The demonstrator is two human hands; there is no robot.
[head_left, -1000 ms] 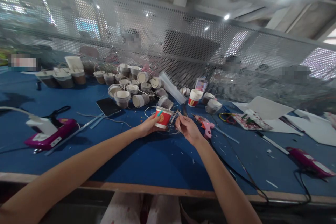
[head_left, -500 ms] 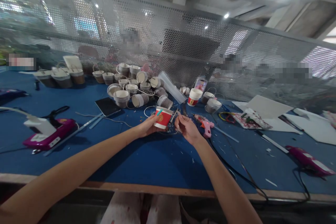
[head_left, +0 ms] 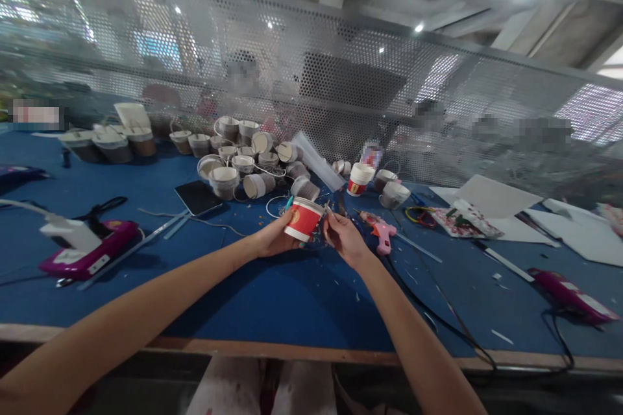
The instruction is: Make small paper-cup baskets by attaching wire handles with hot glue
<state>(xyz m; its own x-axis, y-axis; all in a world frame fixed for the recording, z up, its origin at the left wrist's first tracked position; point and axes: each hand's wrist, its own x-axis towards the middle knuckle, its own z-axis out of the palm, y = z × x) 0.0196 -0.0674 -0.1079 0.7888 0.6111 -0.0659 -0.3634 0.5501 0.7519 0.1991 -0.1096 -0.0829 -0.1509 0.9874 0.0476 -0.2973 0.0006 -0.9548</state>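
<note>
My left hand (head_left: pixel 274 238) is wrapped round a red paper cup (head_left: pixel 302 220) with a white rim, tilted slightly, just above the blue table (head_left: pixel 272 298). My right hand (head_left: pixel 343 237) is pinched at the cup's right side, fingers closed on a thin pale piece too small to make out. A loop of white wire (head_left: pixel 275 205) lies just behind the cup. A pink glue gun (head_left: pixel 381 231) lies right of my right hand.
A heap of brown-wrapped cups (head_left: pixel 253 165) sits behind, with a phone (head_left: pixel 199 196), another red cup (head_left: pixel 359 180), a magenta tool (head_left: pixel 92 249) at left and another (head_left: pixel 569 295) at right. White sheets (head_left: pixel 491 198) lie far right. A perforated metal screen (head_left: pixel 311 91) backs the table.
The left hand has tipped the red cup and lifted it a little. The right hand has closed in against the cup's side.
</note>
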